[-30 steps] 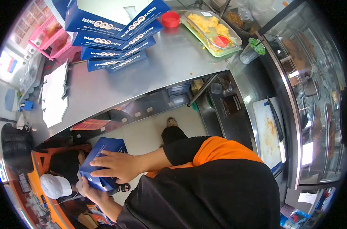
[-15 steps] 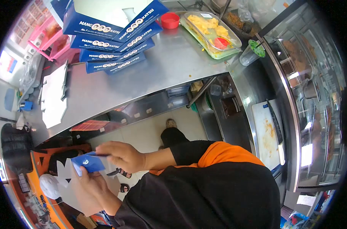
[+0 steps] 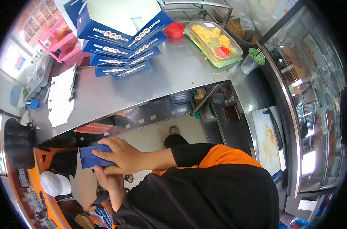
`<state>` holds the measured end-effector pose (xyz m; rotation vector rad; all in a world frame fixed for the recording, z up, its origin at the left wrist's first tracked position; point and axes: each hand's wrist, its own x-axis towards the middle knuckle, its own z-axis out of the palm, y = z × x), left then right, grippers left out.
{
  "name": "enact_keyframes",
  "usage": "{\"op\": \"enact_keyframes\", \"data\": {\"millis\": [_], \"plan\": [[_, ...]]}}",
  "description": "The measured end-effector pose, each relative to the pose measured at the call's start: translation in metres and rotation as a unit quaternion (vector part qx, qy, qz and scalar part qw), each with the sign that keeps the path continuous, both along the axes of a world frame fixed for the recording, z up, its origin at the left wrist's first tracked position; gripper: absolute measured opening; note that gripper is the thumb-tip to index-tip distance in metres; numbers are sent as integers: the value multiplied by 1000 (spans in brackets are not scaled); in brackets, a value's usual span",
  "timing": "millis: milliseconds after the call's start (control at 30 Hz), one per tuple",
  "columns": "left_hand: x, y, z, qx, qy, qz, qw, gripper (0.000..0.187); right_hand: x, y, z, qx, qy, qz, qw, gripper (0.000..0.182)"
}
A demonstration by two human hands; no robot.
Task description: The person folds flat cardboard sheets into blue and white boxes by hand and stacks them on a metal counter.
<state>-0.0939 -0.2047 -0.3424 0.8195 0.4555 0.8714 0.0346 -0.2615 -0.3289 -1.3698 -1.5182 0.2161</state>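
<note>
A partly folded blue carton (image 3: 88, 157) is held over the floor at the lower left, with its pale inner side (image 3: 85, 187) hanging below. My right hand (image 3: 122, 155) grips the carton's blue part, with fingers across its face. Just under it, my left hand (image 3: 109, 182) holds the carton's lower edge, its thumb against the board. Several blue boxes (image 3: 111, 35) with white print stand stacked on the metal counter (image 3: 162, 70). Flat white cartons (image 3: 62, 97) lie at the counter's left.
A red cup (image 3: 175, 29) and a lidded tray of yellow food (image 3: 208, 36) sit at the back. On the right are a cutting board (image 3: 266, 141), a knife (image 3: 276, 128) and a glass display case (image 3: 311, 107). A white cap (image 3: 56, 183) is lower left.
My right hand has moved left onto the carton's face, and my left hand has shifted right and down. The carton's blue part has turned and looks more folded. The whole view has shifted slightly.
</note>
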Motion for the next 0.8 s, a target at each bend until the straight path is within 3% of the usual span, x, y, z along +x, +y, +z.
{"op": "enact_keyframes", "data": {"millis": [33,67,133,167,267,333,400,433,533,567,600,667,800], "plan": [[1,-5,15,-27,-23,-9,999,48,3,-4,5,-9,-10,22,1000,47],[-5,0,19,15,12,-31,999,47,5,-5,9,-19,-19,43,999,47],[-24,18,25,99,79,-71,989,45,12,1,21,59,104,93,988,43],[-29,21,29,80,80,-69,991,45,17,5,25,98,165,118,974,40],[-46,25,40,49,97,-244,964,45,27,24,32,67,73,142,985,34],[-46,22,40,29,107,-357,927,49,34,22,41,-41,36,225,973,31],[-37,12,42,-56,95,-352,930,50,44,19,53,-161,-25,288,944,31],[-34,12,37,-90,73,-358,927,51,49,18,59,-137,-56,309,939,25],[-34,17,6,-113,54,-378,917,60,45,16,65,-51,-77,215,972,19],[-32,15,6,-119,48,-375,918,59,41,21,55,-26,-92,273,957,17],[-26,15,11,-133,36,-361,922,58,39,15,60,-80,-106,362,923,17],[-24,10,25,-156,13,-331,931,56,40,16,58,-181,-138,418,879,34],[-20,12,62,-128,-19,-301,945,52,50,5,67,-119,-105,347,924,58]]}}
